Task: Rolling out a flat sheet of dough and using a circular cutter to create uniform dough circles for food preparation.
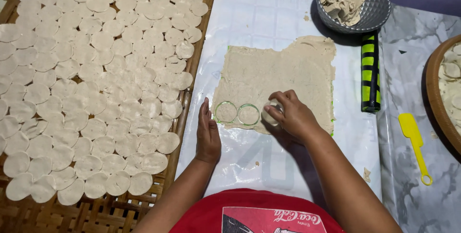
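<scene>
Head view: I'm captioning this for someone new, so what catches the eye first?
A woven tray on the left is packed with pale dough discs. In the middle lies a rolled dough sheet with two rounds cut near its lower edge; the right hand presses a round cutter there, and the left hand rests beside it.

Only 1 view exists, from a camera worn on the person's head. It looks almost straight down onto the work surface, tipped slightly forward, so the person's red shirt fills the bottom edge and the far side of the table lies along the top. It sits near enough that both forearms enter from below and the flat beige sheet of rolled dough [278, 84] lies at the centre. The woven bamboo tray of pale dough rounds [192, 93] is cut off at the left edge, and the round wooden tray [432, 93] at the right edge.
</scene>
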